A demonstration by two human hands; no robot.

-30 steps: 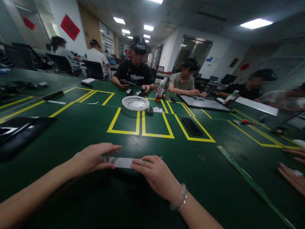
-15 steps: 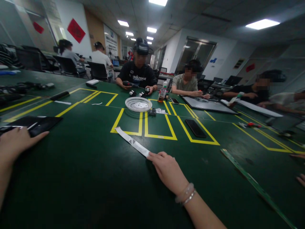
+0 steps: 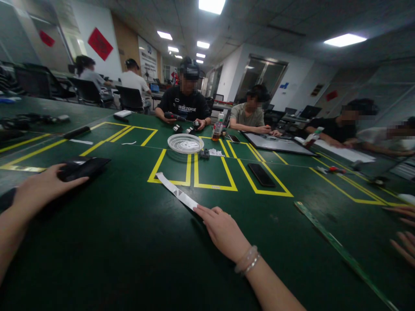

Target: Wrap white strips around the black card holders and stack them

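My left hand (image 3: 43, 185) is closed round the near side of a black, flat, pouch-like thing (image 3: 86, 167), thumb toward the front and fingertips partly behind it. What kind of thing it is, I cannot make out. At the middle of the green table (image 3: 129, 255), my right hand (image 3: 223, 229) has its fingers together on the near end of a white paper strip (image 3: 175, 190). The strip slants away to the left, and its far end reaches a yellow tape outline. The thumb of my right hand is hidden.
Beyond the strip stand a white round basket (image 3: 185, 144) and a small grey part (image 3: 204, 153). A black phone (image 3: 261, 174) lies inside a taped outline. A long green strip (image 3: 340, 250) crosses the right side. Several people sit opposite; another person's hand (image 3: 405, 246) shows at the right edge.
My left hand has moved right and slightly away with the black pouch-like thing, which has shifted right. My right hand stays at the strip's near end. The view has shifted slightly.
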